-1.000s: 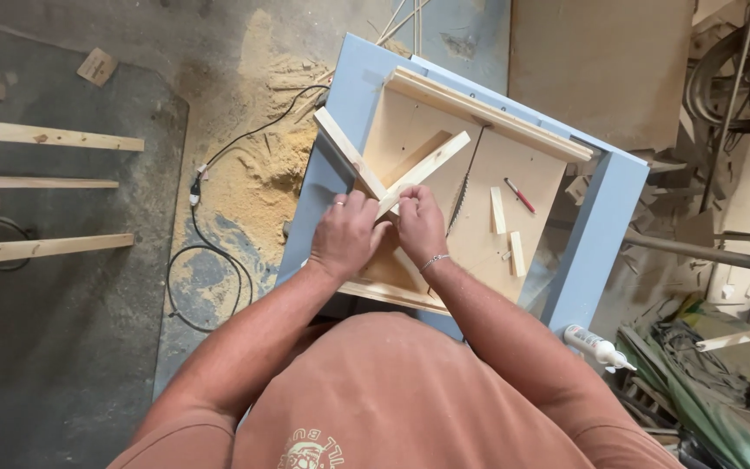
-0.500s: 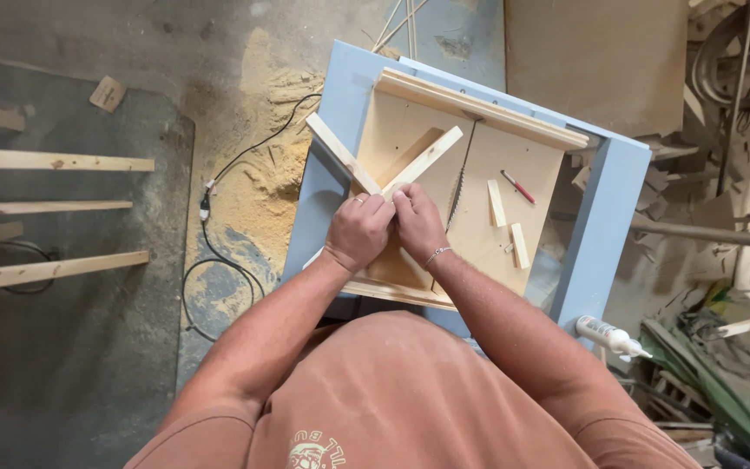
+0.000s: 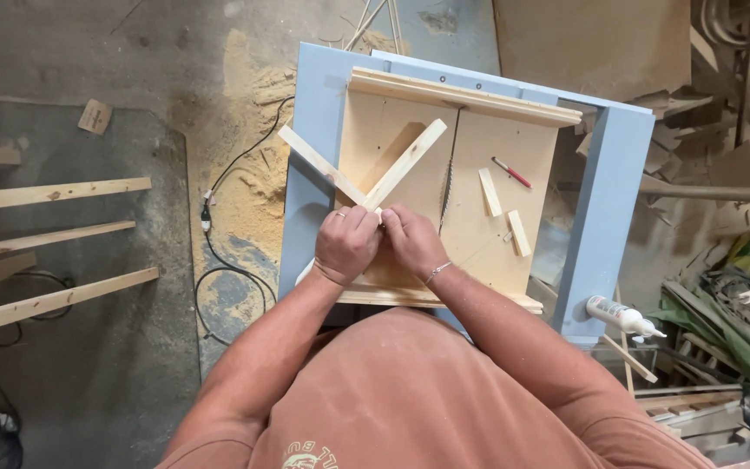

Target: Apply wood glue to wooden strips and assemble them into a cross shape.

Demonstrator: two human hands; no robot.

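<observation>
Both hands, left hand (image 3: 346, 244) and right hand (image 3: 413, 243), closed on crossed strips (image 3: 366, 174) at frame centre, whose long axes fan diagonally away toward the upper frame over the tabletop (image 3: 605, 200).

A woodworking shop, plainly: a blue table saw (image 3: 605, 200) with a plywood sled (image 3: 479, 226) and blade slot, sawdust (image 3: 249, 130) heaped on the concrete floor, 3 pale wooden strips (image 3: 45, 247) laid out at left, a glue bottle (image 3: 622, 315), offcuts and scrap boards (image 3: 696, 95) piled at right.
</observation>
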